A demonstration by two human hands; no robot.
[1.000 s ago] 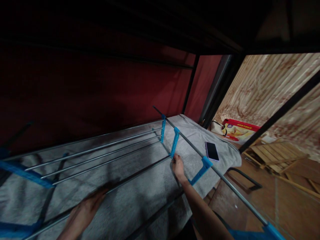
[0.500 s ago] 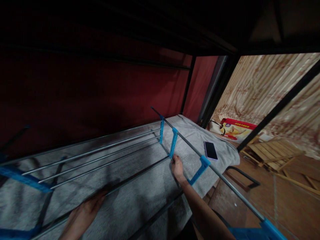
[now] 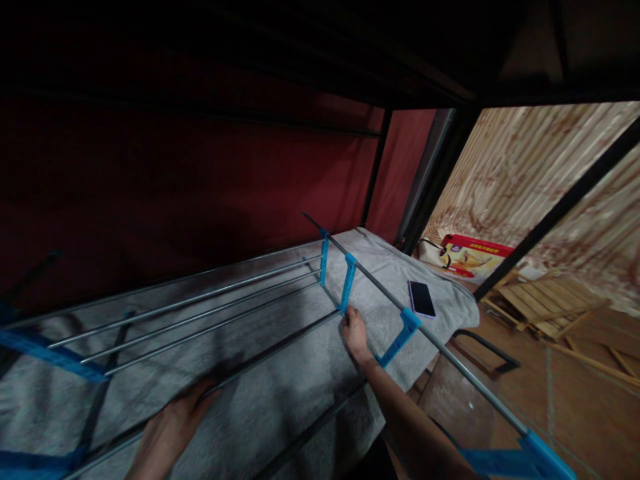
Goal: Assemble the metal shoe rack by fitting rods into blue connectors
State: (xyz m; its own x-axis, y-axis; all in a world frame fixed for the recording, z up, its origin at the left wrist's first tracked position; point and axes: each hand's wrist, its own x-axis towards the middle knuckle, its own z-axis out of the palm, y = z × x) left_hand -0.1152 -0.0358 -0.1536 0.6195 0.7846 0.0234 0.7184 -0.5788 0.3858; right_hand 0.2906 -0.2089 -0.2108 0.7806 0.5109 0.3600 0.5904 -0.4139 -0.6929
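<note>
The person's right hand (image 3: 356,331) pinches a blue connector (image 3: 347,283) on a metal drying rack (image 3: 200,303) lying across a grey blanket (image 3: 280,393); the left hand (image 3: 173,427) lies flat on a rail. Steadying that rail likely helps alignment.

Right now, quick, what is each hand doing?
Left hand: open, lying flat on the grey fuzzy blanket.
Right hand: closed on the thin metal rod by the blue plastic bracket.

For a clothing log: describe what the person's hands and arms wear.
Both are bare: the left hand and right hand show no gloves, rings or watch, and the forearms show no sleeves. The dim light hides finer marks.
</note>
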